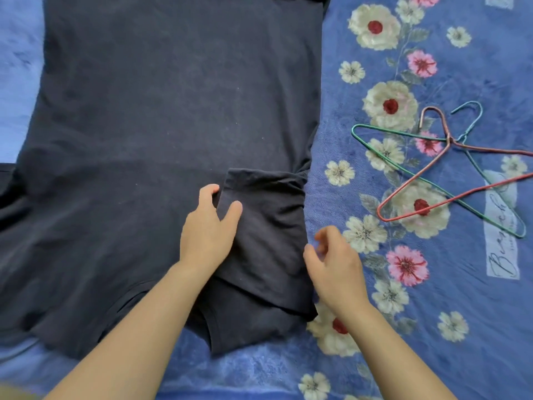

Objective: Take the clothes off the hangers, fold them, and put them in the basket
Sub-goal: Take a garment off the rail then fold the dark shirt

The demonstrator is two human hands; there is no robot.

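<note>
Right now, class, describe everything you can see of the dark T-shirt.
The T-shirt is dark navy, soft knit by its look. It lies spread flat on the blue floral blanket, neckline toward the person. One sleeve is folded inward over the body, creased. The left hand holds that sleeve's edge, thumb on top; the right hand hovers beside the shirt, holding nothing.

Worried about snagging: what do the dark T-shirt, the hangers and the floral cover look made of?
Dark T-shirt: soft matte knit, likely cotton jersey; it creases gently, with light lint. Hangers: thin metal wire, seemingly coloured-coated, twisted at the necks. Floral cover: plush fleece-like fabric, going by its fuzzy nap.
</note>
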